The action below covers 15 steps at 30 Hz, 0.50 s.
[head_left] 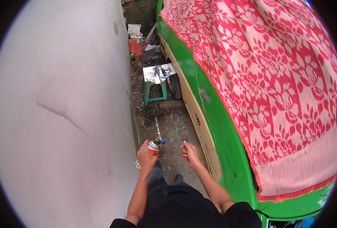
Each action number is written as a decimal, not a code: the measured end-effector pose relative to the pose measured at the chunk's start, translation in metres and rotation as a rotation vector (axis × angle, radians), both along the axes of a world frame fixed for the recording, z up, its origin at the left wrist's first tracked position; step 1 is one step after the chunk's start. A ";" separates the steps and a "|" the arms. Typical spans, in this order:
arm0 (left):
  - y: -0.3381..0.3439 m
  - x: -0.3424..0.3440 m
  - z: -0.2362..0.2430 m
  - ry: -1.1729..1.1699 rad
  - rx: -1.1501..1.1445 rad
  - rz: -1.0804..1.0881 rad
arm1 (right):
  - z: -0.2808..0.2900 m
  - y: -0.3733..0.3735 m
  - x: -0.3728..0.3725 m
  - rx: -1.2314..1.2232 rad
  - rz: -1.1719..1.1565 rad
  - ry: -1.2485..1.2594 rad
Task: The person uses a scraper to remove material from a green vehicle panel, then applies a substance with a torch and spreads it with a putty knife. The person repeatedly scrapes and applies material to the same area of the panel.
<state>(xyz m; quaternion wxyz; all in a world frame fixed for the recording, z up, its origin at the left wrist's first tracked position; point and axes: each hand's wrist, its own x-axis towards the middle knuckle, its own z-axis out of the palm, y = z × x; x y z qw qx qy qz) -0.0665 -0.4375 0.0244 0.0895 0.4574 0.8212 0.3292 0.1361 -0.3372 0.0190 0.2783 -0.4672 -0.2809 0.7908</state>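
Note:
My left hand (146, 156) is wrapped round the gas can of a blowtorch (153, 146), white and red with a blue knob. Its metal nozzle points away from me, low over the ground, and I cannot make out a flame. My right hand (190, 155) is closed on a scraper (184, 135), whose thin dark blade is hard to tell from the ground behind it. This hand is close to the cream lower edge of a green vehicle body (214, 110). A scuffed grey patch (204, 95) marks the green paint.
A pale wall (69, 95) with a crack bounds the narrow passage on the left. Ahead stands a green stool (155, 92) with a printed board and hand tools on top, beside a tyre (174, 86). Rubbish (136, 47) lies farther back. A red-and-pink floral cloth (263, 79) covers the vehicle.

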 end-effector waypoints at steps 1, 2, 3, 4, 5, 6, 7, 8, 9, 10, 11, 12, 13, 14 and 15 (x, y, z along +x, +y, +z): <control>0.005 -0.008 -0.002 -0.011 0.007 0.008 | 0.000 0.007 -0.009 0.002 0.015 0.008; 0.012 -0.021 -0.001 -0.010 0.018 0.013 | 0.000 0.016 -0.020 0.003 0.023 0.020; 0.021 -0.034 0.000 -0.008 0.029 0.018 | -0.002 0.026 -0.031 0.003 0.029 0.032; 0.031 -0.045 -0.002 -0.028 0.044 0.022 | -0.003 0.037 -0.042 0.003 0.034 0.044; 0.038 -0.057 -0.004 -0.044 0.052 0.026 | -0.001 0.047 -0.057 0.023 0.033 0.030; 0.047 -0.071 -0.006 -0.060 0.060 0.028 | 0.001 0.059 -0.072 0.042 0.031 0.016; 0.057 -0.088 -0.007 -0.055 0.095 0.019 | 0.003 0.071 -0.088 0.062 0.028 0.002; 0.068 -0.102 -0.006 -0.095 0.091 0.011 | 0.004 0.082 -0.102 0.062 0.011 0.006; 0.079 -0.116 -0.004 -0.135 0.087 0.003 | 0.005 0.093 -0.116 0.061 -0.005 0.010; 0.091 -0.131 -0.002 -0.175 0.083 -0.004 | 0.005 0.105 -0.131 0.061 -0.021 0.014; 0.102 -0.144 -0.001 -0.201 0.092 -0.014 | 0.006 0.115 -0.144 0.047 -0.038 0.018; 0.112 -0.158 0.000 -0.226 0.101 -0.023 | 0.007 0.125 -0.158 0.033 -0.055 0.022; 0.123 -0.172 0.001 -0.251 0.111 -0.031 | 0.008 0.134 -0.173 0.020 -0.072 0.026; 0.132 -0.186 0.004 -0.258 0.092 -0.033 | 0.009 0.142 -0.186 0.006 -0.081 0.045; 0.143 -0.199 0.008 -0.269 0.077 -0.036 | 0.009 0.150 -0.197 -0.004 -0.091 0.061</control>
